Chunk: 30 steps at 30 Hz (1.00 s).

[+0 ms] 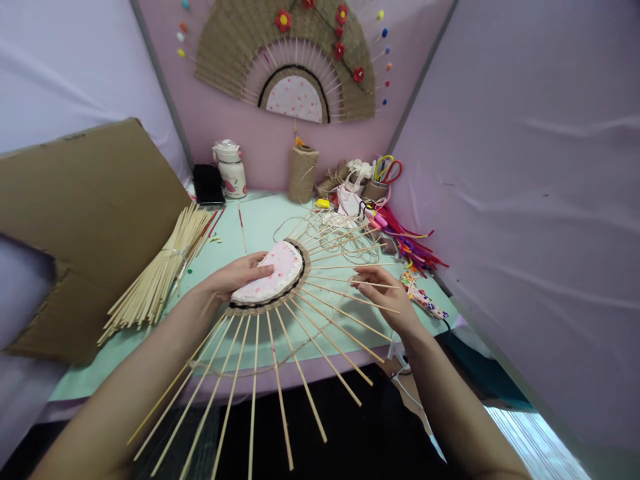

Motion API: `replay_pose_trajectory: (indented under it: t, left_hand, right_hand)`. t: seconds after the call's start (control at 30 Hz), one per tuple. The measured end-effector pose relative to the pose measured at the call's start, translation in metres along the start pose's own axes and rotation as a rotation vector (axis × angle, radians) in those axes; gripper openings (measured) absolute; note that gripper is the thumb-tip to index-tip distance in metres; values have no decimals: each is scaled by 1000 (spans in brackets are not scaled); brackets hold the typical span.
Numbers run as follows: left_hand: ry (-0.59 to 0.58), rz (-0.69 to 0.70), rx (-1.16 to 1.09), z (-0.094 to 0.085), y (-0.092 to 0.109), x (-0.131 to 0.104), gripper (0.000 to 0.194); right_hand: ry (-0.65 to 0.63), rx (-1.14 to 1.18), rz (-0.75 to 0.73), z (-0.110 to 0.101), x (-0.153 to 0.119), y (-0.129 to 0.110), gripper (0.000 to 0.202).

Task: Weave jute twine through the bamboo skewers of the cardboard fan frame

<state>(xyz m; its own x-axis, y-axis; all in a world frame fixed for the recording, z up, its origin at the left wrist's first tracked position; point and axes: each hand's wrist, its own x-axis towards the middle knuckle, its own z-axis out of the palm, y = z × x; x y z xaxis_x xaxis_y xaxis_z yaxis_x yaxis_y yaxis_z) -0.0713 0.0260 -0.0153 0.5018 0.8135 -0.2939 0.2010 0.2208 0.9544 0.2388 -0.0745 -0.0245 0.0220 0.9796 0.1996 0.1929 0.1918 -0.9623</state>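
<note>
My left hand [250,275] grips the straight side of a half-round fan base [275,272], thumb on top of its white cloth with pink dots. A black cord and a woven twine band edge the base. Thin wooden sticks [280,387] spread out from it like rays, several of them reaching over the table's front edge. Loose jute twine [300,348] curves across the sticks and leads toward the right side. Among the right-hand sticks, my right hand [383,293] has its fingers pinched together on the twine, which is thin and partly hidden there.
A stick bundle [155,280] leans by a cardboard sheet [100,220] at left. A bottle [231,170], a twine spool [303,173] and a scissors holder [377,187] stand behind. Coloured pipe cleaners [410,243] and a glue gun [424,297] lie right. A finished fan [290,60] hangs above.
</note>
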Motion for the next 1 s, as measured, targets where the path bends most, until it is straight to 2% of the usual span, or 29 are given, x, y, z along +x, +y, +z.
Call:
replay_pose_trajectory:
  t: [0.1, 0.2, 0.43, 0.53, 0.63, 0.77, 0.87, 1.0]
  left_hand:
    - [-7, 7, -14, -1, 0, 0, 75]
    - [-14, 15, -12, -1, -1, 0, 75]
    - [4, 30, -5, -2, -1, 0, 78]
    - [25, 29, -1, -1, 0, 0, 74]
    - [51, 23, -17, 1, 3, -2, 72]
    - [78, -10, -111, 4, 7, -4, 68]
    - [84, -46, -162, 6, 7, -4, 59]
    - [91, -92, -249, 8, 6, -1, 41]
  right_hand:
    - [34, -116, -85, -10, 5, 7, 33]
    - [86, -226, -166, -19, 9, 14, 23]
    - [85, -327, -89, -23, 8, 11, 18]
    - [94, -377, -173, -23, 7, 10, 17]
    - [218, -406, -283, -20, 7, 11, 26]
    - [481, -316, -364, -7, 0, 12, 11]
    - [540, -320, -506, 6, -10, 11, 4]
    - [573, -652, -669, 17, -20, 4, 11]
